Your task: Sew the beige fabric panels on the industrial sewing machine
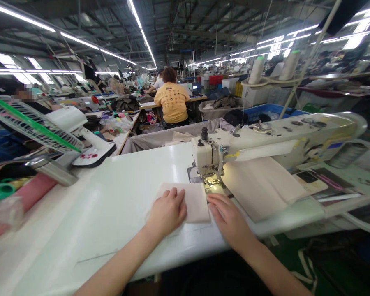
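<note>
A pale beige fabric piece (197,203) lies on the white sewing table (126,193), its right edge close to the needle area of the sewing machine (206,158). My left hand (169,207) rests on top of this piece with its fingers spread. At the piece's right edge, just in front of the lit presser foot, is my right hand (226,213), its fingers held close together around the edge; what is between them is hidden. Another beige fabric piece (262,185) lies under the machine arm.
A white fan with a green rim (69,121) and a steel flask (54,170) stand on the left. Behind the table is a cloth-lined bin (135,144). A person in yellow (172,100) sits farther back. Thread cones (257,70) stand at upper right.
</note>
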